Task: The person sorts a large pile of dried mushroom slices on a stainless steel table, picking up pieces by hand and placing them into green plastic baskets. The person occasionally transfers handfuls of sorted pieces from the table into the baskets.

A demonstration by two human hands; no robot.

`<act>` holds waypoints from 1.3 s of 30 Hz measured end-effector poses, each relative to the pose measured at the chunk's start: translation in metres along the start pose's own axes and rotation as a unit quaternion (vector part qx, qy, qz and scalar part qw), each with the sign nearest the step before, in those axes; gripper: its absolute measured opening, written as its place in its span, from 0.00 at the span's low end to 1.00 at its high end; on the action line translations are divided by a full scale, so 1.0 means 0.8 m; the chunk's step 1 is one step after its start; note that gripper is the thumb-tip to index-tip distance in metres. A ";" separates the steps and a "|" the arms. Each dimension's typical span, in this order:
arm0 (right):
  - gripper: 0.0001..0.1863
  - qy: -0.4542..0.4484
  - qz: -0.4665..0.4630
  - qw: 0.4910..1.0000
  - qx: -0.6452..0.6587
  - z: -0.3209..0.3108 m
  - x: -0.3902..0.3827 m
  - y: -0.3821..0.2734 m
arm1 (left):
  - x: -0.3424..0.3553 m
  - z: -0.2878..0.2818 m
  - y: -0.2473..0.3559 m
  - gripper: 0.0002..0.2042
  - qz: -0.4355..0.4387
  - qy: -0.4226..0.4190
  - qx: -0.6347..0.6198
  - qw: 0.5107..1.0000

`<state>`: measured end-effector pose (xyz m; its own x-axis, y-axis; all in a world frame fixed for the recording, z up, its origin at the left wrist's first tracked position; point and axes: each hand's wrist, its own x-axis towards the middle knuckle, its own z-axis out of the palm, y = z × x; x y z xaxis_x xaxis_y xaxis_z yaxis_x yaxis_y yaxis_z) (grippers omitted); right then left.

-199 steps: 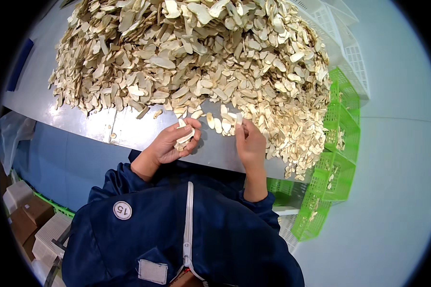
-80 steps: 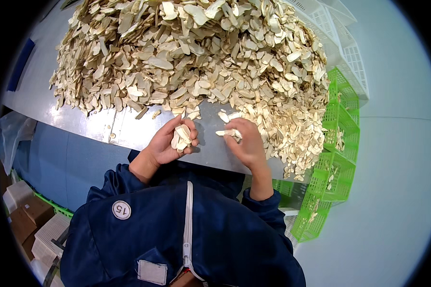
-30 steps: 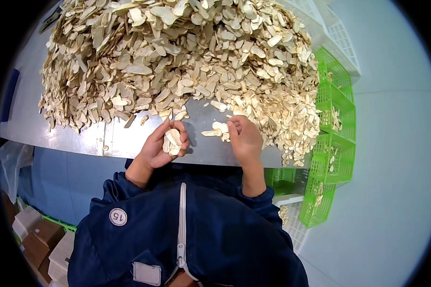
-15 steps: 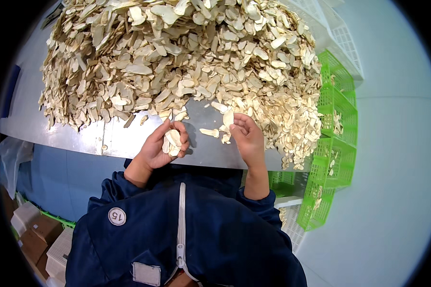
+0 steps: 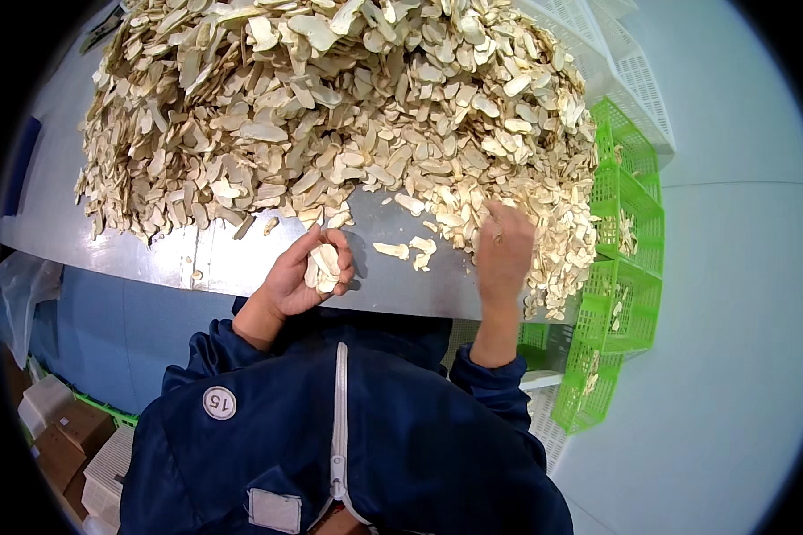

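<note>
My left hand [image 5: 308, 272] is cupped around a few pale dried slices [image 5: 322, 267], its fingers curled about them just above the table's near edge. Over the right-hand part of the heap, my right hand [image 5: 506, 250] is blurred, with its back showing and its fingers mostly hidden; whether it holds a slice cannot be made out. A big heap of cream-coloured dried slices [image 5: 268, 134] covers most of the metal table [image 5: 241, 259]. Smaller, paler slices [image 5: 558, 254] gather at its right end. Between my hands a few loose slices [image 5: 391, 251] lie on the metal.
Green plastic baskets [image 5: 632, 232] with some slices in them stand along the table's right side. White perforated crates [image 5: 638, 80] are behind them. At the lower left are cardboard boxes [image 5: 85, 426] and a clear plastic bag [image 5: 28, 290].
My right hand has moved right, from beside the loose slices to over the smaller slices; the slice it pinched is no longer visible. My left hand has stayed in place with its slices.
</note>
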<state>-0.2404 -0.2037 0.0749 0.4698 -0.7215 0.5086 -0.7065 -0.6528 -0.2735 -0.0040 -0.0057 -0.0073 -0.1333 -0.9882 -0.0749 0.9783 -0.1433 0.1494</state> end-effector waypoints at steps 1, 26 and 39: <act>0.12 -0.048 0.005 0.997 0.056 0.013 -0.002 -0.015 | 0.000 0.000 0.000 0.24 -0.002 0.002 -0.001 1.000; 0.14 -0.214 -0.008 0.942 0.260 0.042 -0.050 -0.110 | -0.007 -0.001 0.000 0.26 0.039 -0.014 -0.031 0.999; 0.15 -0.047 -0.114 0.990 0.061 0.022 -0.008 -0.021 | -0.026 -0.004 0.008 0.20 0.072 -0.018 -0.094 0.993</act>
<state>-0.2219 -0.1920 0.0616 0.6608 -0.5668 0.4921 -0.5095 -0.8201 -0.2605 0.0055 0.0140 -0.0077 0.0080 -0.9995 -0.0300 0.9995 0.0089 -0.0300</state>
